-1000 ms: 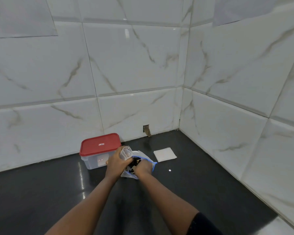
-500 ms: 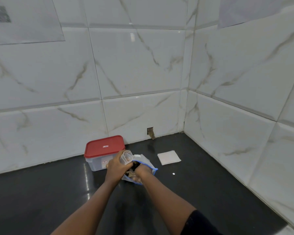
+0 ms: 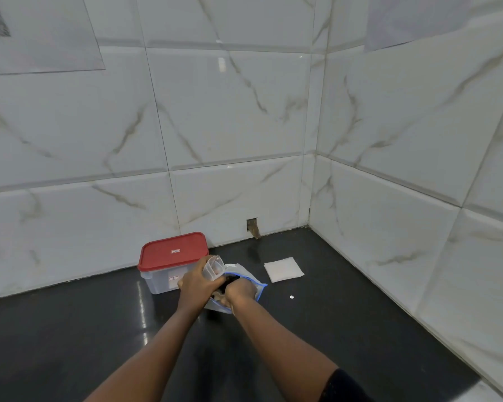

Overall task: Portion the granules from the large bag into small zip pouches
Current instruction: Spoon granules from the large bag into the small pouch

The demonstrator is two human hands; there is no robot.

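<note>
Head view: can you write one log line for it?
left hand: holds small pouch | right hand: at large bag mouth | red-lidded box: closed

One person, two arms seen. The left forearm (image 3: 145,352): bare along its whole visible length, wrist to near the elbow. The right forearm (image 3: 276,340): bare likewise, long and slim. On the upper right arm, a black short sleeve (image 3: 347,385), plain dark fabric, its hem curving across the arm. The left hand (image 3: 196,282) and right hand (image 3: 240,291): both bare, knuckles showing.
</note>
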